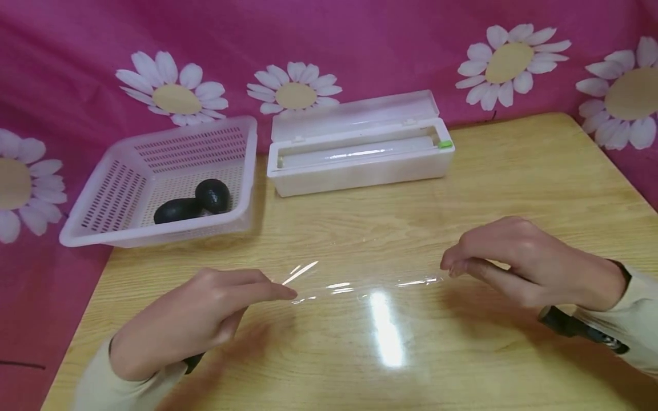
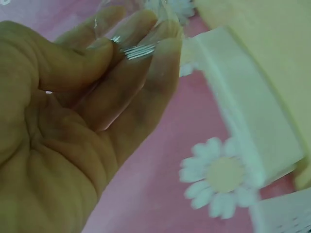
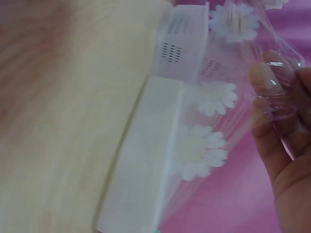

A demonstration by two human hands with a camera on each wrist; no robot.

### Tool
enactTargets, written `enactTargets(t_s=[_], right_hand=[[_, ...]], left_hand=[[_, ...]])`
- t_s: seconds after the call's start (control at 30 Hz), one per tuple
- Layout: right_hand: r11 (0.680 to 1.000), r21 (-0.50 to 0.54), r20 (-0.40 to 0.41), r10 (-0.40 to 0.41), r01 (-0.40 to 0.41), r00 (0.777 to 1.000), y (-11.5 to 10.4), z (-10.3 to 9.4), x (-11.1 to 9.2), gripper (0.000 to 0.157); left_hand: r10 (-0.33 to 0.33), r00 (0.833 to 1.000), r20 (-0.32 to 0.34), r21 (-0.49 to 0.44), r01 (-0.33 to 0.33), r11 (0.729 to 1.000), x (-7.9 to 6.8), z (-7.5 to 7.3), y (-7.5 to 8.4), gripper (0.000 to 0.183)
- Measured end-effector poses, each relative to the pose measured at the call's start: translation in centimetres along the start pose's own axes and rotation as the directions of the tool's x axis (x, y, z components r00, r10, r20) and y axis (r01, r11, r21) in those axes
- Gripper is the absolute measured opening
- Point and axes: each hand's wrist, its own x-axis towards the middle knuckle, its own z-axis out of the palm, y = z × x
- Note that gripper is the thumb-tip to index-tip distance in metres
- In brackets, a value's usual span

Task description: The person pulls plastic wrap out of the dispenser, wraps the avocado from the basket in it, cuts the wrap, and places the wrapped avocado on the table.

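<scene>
Our left hand (image 1: 187,317) and right hand (image 1: 521,265) pinch opposite ends of the clear film (image 1: 341,288), its near edge running left to right between them, nearer us than the white box (image 1: 360,175)

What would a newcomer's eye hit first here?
Probably the pink backdrop with big white daisies, behind the table. Next, the glinting clear film held between left hand and right hand, over the table. Then two dark fruits in the pale basket, back left.
</scene>
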Motion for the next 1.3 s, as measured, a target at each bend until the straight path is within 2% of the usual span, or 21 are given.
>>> enactTargets(t_s=[0.17,0.37,0.5,0.73,0.93,1.1,1.23,1.3], right_hand=[[0.997,-0.008,0.083,0.078,-0.078,0.994,0.6,1.2,-0.9,0.033],[0.998,-0.006,0.123,0.068,-0.068,0.990,1.4,2.3,-1.7,0.043],[0.997,0.007,0.176,0.072,-0.074,0.982,1.7,2.7,-2.3,0.042],[0.998,-0.015,0.270,0.055,-0.053,0.961,2.0,3.1,-3.0,0.053],[0.997,-0.065,0.299,0.068,-0.051,0.952,1.9,3.3,-3.5,0.060],[0.993,-0.109,0.308,0.083,-0.051,0.948,1.8,3.6,-3.8,0.056],[0.991,-0.130,0.305,0.069,-0.030,0.950,1.9,3.9,-4.0,0.032],[0.989,-0.148,0.302,0.061,-0.017,0.951,2.0,4.1,-4.1,0.029]], left_hand=[[0.034,0.996,0.082,-0.041,-0.031,0.999,0.4,2.0,-1.4,0.067],[0.045,0.984,0.174,-0.046,-0.038,0.998,0.6,3.3,-2.1,0.062],[0.046,0.974,0.223,-0.069,-0.031,0.997,0.8,4.1,-2.3,0.062],[0.028,0.968,0.248,-0.042,-0.018,0.999,0.9,5.3,-2.3,0.061],[-0.015,0.966,0.259,0.000,0.015,1.000,0.8,5.9,-2.0,0.064],[-0.056,0.958,0.283,0.026,0.051,0.998,1.0,6.4,-1.7,0.058],[-0.079,0.951,0.299,0.040,0.070,0.997,1.2,6.8,-1.6,0.053],[-0.092,0.947,0.308,0.044,0.083,0.996,1.3,7.1,-1.6,0.052]])
